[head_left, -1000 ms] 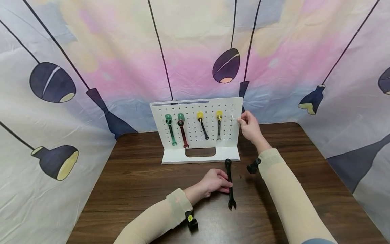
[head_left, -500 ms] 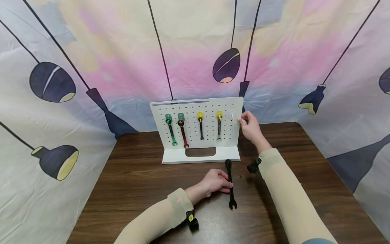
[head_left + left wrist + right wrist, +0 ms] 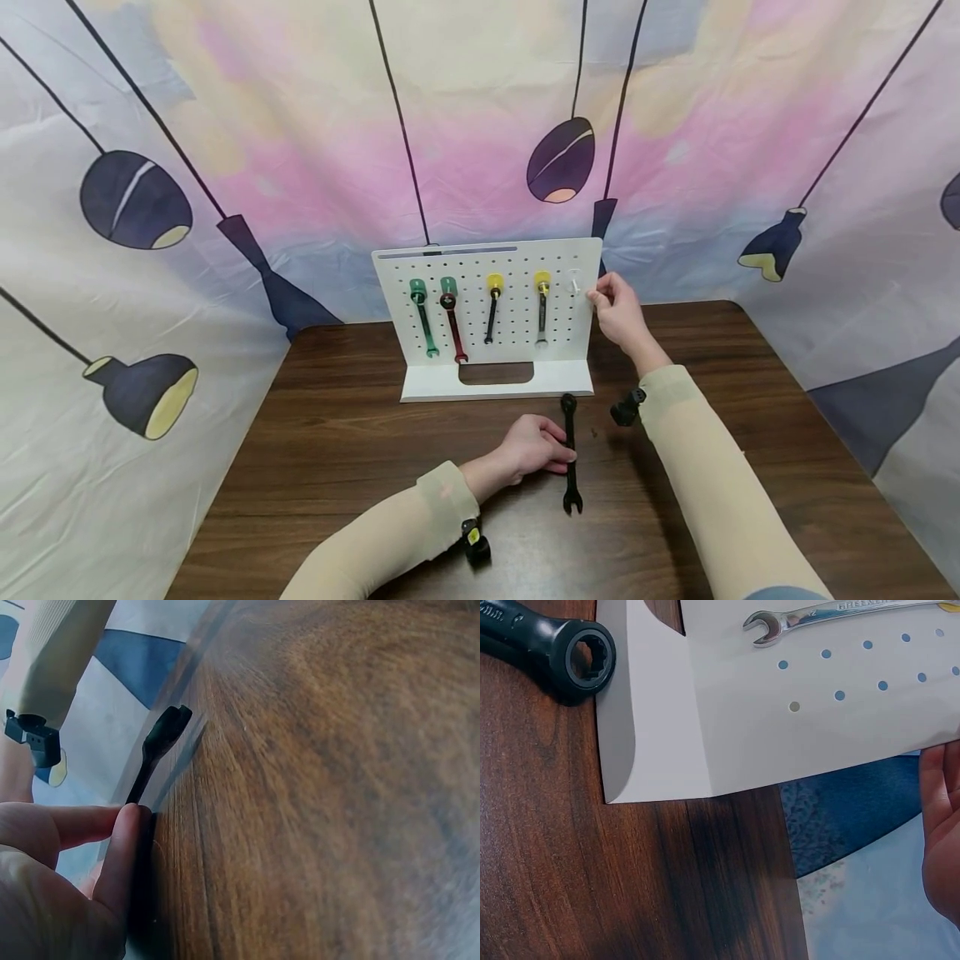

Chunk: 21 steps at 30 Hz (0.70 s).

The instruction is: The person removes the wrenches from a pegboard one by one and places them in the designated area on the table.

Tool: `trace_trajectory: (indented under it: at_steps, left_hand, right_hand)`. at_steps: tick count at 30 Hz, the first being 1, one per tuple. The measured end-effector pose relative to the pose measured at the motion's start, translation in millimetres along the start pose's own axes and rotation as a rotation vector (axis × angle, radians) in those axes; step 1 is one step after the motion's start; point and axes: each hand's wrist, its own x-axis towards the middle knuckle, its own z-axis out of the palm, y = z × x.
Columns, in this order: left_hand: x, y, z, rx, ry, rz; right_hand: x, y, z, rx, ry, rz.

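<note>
My left hand (image 3: 532,446) pinches a black combination wrench (image 3: 569,483) by the shank between thumb and fingers, low over the table. In the left wrist view, the open end of this wrench (image 3: 166,733) stands above its shadow on the wood. Its ring end (image 3: 590,661) overlaps the pegboard's base in the right wrist view. My right hand (image 3: 621,315) grips the right edge of the white pegboard stand (image 3: 427,387), beside a clear hook (image 3: 573,283). On the board hang a green wrench (image 3: 424,323), a red wrench (image 3: 454,327), a small black wrench (image 3: 492,318) and a silver wrench (image 3: 542,317).
The pegboard stands towards the back of a dark wooden table (image 3: 337,467). Behind it hangs a cloth backdrop (image 3: 300,125) printed with lamps. Two green hooks and two yellow hooks bear the hanging wrenches. Each wrist wears a small black camera (image 3: 477,546).
The small black wrench on the board has swung, its lower end passing from right to left. The black wrench in my left hand has turned slightly. My right hand keeps its grip on the board.
</note>
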Motion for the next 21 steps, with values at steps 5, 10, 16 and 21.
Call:
trace_trajectory:
  at_steps: [5, 10, 16, 21]
  left_hand:
    - [-1.8, 0.0, 1.3, 0.035, 0.013, -0.001]
    - [-3.2, 2.3, 2.5, 0.058, 0.023, -0.018]
    - [-3.3, 4.8, 3.9, 0.086, 0.021, -0.039]
    - [-2.3, 5.2, 4.4, 0.076, 0.020, -0.048]
  right_hand:
    - [-0.8, -0.4, -0.2, -0.006, 0.002, 0.005]
    - [-1.0, 0.2, 0.0, -0.007, -0.006, 0.015]
    - [-0.3, 1.9, -0.6, -0.008, -0.012, 0.019]
    - [0.3, 2.6, -0.5, -0.013, -0.013, 0.010]
